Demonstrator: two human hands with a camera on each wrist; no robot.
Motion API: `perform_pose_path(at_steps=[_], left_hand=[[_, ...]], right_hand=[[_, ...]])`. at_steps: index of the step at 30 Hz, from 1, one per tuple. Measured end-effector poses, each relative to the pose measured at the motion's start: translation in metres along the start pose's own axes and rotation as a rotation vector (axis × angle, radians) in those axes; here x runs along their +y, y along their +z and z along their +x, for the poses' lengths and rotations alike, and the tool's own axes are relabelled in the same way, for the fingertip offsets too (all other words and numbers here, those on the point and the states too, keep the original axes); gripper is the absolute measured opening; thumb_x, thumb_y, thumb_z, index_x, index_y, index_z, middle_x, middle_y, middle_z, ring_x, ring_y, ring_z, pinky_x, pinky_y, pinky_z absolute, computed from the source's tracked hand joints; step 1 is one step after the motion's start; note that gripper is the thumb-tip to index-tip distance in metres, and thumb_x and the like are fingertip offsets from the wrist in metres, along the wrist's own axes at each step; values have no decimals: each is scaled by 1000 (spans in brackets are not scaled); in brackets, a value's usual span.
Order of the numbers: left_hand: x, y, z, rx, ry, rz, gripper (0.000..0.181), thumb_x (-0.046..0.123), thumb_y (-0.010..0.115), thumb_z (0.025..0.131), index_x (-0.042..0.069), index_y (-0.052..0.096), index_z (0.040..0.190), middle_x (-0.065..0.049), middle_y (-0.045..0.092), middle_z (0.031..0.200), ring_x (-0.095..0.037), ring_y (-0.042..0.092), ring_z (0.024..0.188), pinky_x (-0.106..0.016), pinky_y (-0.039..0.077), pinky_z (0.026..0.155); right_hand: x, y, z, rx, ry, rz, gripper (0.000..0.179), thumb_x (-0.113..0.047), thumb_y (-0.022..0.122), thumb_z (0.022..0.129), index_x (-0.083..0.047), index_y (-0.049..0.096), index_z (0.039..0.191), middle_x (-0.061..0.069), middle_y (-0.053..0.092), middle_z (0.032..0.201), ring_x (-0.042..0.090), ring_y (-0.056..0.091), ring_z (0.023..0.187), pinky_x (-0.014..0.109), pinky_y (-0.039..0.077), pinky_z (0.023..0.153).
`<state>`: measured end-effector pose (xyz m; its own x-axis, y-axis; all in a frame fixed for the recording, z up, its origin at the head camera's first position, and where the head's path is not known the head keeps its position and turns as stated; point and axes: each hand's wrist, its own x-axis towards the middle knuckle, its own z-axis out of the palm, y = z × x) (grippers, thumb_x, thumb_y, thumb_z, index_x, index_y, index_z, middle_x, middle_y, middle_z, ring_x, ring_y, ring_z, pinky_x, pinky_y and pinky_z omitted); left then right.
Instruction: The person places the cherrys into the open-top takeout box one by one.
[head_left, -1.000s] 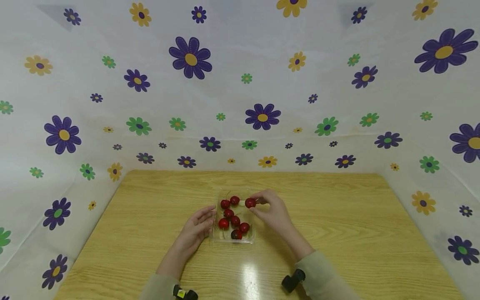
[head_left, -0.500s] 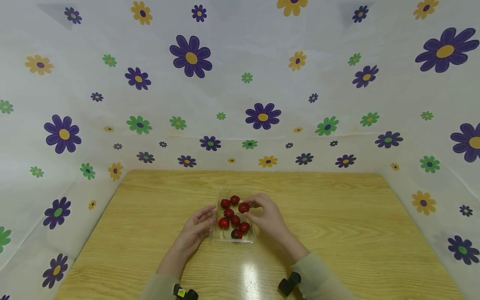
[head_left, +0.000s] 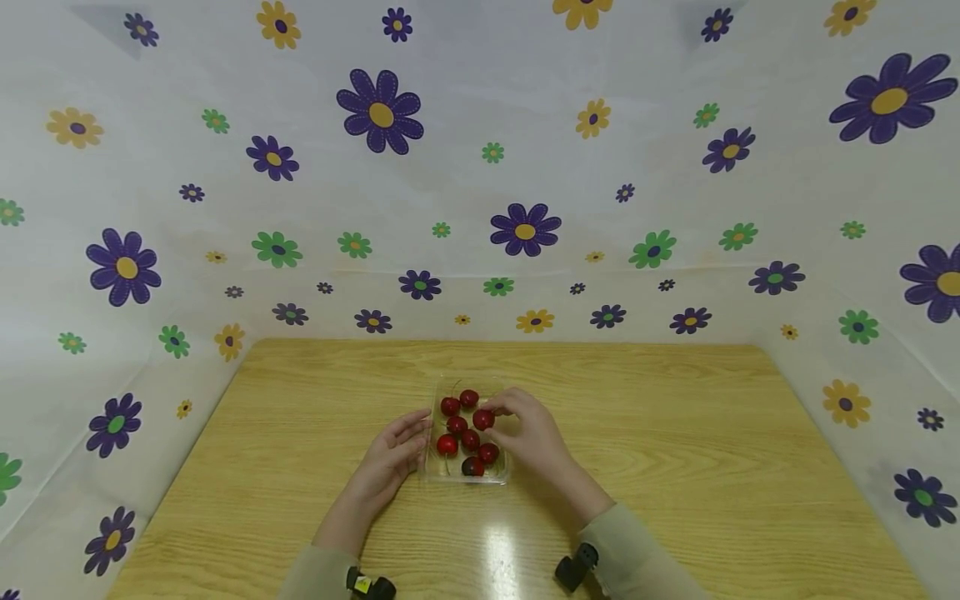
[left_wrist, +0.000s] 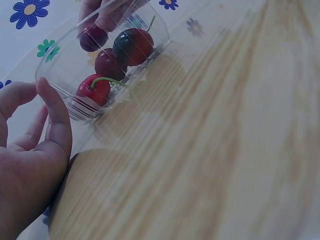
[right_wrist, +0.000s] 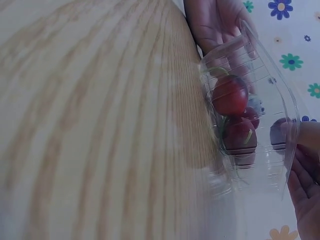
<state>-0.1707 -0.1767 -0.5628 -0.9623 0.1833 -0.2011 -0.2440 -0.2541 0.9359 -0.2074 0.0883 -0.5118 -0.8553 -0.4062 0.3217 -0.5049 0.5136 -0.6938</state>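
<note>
A clear plastic box (head_left: 491,481) with several dark red cherries (head_left: 447,445) inside sits on the wooden table, some with green stems. My right hand (head_left: 534,435) reaches over the box's right side and pinches one cherry (head_left: 483,419) between thumb and fingertips, low inside the walls. Through the clear wall in the right wrist view, that same cherry (right_wrist: 279,134) shows at the fingertips. Along the left wall, my left hand (head_left: 392,460) rests with relaxed fingers, the fingertips (left_wrist: 44,86) right at the rim in the left wrist view.
The wood-grain table (head_left: 675,467) extends on both sides of the box. White sheeting printed with flowers (head_left: 525,229) encloses the table at the back and sides. Each forearm wears a small black camera (head_left: 576,568) near its sleeve cuff.
My right hand has moved left and slightly nearer with the pinched cherry, from the box's right edge toward its middle. The left hand has stayed at the left wall.
</note>
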Motion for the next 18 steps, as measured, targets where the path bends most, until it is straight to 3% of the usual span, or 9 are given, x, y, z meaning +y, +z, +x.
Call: perform_pose_path(at_steps=[12, 18], left_hand=[[0, 0, 1, -6, 7, -1, 57, 1, 55, 108, -4, 35, 161, 5, 59, 131, -4, 60, 112, -18, 53, 80], [1, 0, 0, -6, 6, -6, 57, 1, 55, 108, -4, 35, 161, 6, 60, 130, -4, 61, 112, -18, 53, 80]], right_hand=[[0, 2, 1, -15, -80, -130, 31, -6, 90, 83, -11, 80, 112, 4, 76, 115, 26, 70, 115, 45, 58, 104], [-2, 2, 1, -28, -69, -129, 31, -4, 89, 84, -8, 79, 113, 7, 76, 116, 28, 70, 114, 47, 58, 103]])
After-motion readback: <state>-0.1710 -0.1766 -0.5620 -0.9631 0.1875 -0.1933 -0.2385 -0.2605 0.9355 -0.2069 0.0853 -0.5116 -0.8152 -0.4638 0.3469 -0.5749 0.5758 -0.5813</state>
